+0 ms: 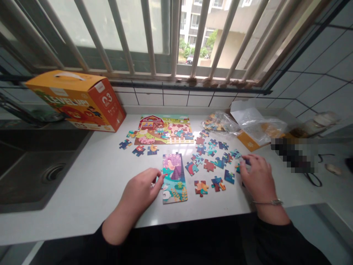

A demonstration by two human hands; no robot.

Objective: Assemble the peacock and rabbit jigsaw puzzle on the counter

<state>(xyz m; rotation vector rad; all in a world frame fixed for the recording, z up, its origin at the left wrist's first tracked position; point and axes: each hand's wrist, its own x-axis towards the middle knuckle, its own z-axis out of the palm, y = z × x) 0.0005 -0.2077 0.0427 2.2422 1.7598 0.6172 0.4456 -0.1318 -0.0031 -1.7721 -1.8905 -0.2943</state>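
A joined strip of jigsaw puzzle [175, 178] with a purple, teal and green picture lies in the middle of the counter. At its left edge is my left hand [145, 187], thumb and fingers drawn together in a pinch; whatever they hold is hidden. My right hand [257, 175] is closed over a dark blue-green puzzle piece [238, 168] at the right end of the loose pieces. Between the strip and that hand lie several loose puzzle pieces [209, 165], some brown, some blue. More pieces, such as an orange-moon one [152, 149], lie beyond the strip.
A farm picture sheet [149, 138] lies at the back with pieces on it. An orange box [79, 101] stands beside the sink [44, 198]. Back right are a plastic bag of pieces [217, 123] and an opened carton [248, 141]. A blurred object [296, 154] lies far right.
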